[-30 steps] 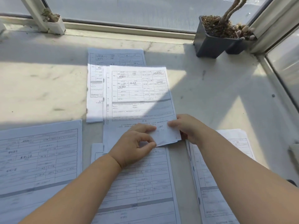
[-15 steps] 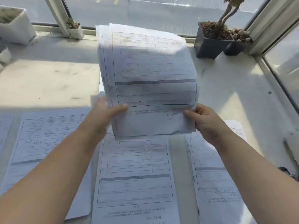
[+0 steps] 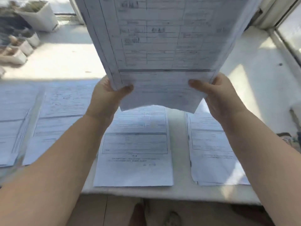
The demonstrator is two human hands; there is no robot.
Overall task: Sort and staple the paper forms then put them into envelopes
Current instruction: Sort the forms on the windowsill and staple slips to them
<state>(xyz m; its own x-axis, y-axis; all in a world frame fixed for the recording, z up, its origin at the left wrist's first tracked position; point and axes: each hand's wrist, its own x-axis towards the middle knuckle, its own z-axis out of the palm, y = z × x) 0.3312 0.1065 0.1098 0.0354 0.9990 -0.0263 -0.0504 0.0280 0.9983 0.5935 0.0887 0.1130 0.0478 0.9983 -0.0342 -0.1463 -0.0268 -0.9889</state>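
Left hand [image 3: 105,95] and right hand [image 3: 218,95] pinch thin white printed paper forms [image 3: 162,46] at lower corners, thumbs in front. Light, floppy sheets; likely to slip apart unless edges are held.

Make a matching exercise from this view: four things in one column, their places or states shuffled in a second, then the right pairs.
Things:
1. held forms
2. left hand
3. centre form
4. white planter

Places or states:
A. lies flat on the ledge, near the front edge
B. stands at the far left by the window
C. lifted upright in the air
D. grips the lower left edge of the raised sheets

Pairs: 1-C, 2-D, 3-A, 4-B
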